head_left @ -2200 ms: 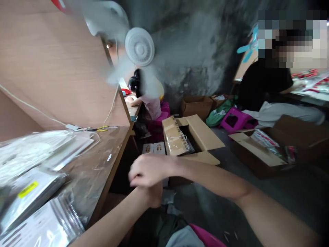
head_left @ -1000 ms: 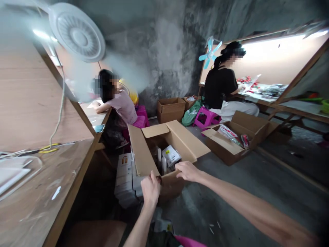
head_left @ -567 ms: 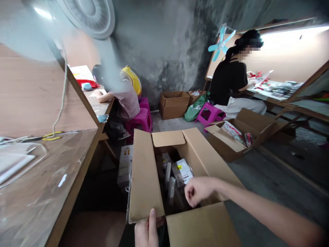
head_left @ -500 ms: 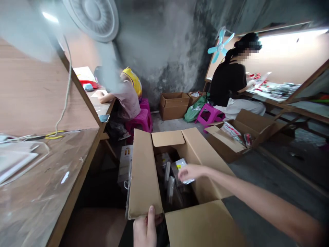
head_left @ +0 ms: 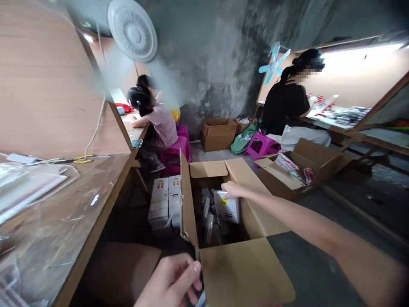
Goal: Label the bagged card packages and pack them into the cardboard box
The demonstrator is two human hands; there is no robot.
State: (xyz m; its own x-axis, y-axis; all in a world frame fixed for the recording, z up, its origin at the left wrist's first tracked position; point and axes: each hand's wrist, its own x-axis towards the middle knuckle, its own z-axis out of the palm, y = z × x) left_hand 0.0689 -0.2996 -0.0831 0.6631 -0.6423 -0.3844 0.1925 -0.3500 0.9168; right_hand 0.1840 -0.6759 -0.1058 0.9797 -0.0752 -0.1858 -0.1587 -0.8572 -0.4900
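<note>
A cardboard box [head_left: 247, 273] with raised and folded-out flaps stands in front of me. Inside lie several clear plastic packages [head_left: 209, 228], partly in shadow. My right hand [head_left: 233, 190] reaches over the box's right side, fingers closed at the top edge of a flat package [head_left: 228, 207] with a white face and a yellow mark. That package stands tilted against the others. Beside the box's near left corner is my left hand [head_left: 174, 279], fingers loosely curled and apart, nothing visible in them. The left flap [head_left: 188, 204] stands upright, clear of this hand.
White cartons [head_left: 159, 200] stand left of the box. A wooden table [head_left: 86, 213] holds plastic sheets and yellow-handled scissors [head_left: 83, 159]. An open carton [head_left: 287, 179] of packages lies to the right. People sit at benches on both sides. A fan [head_left: 132, 34] hangs upper left.
My left hand has let go of the left flap, which now stands up. My right hand has shifted to the package's top edge, and the package's white face shows more fully.
</note>
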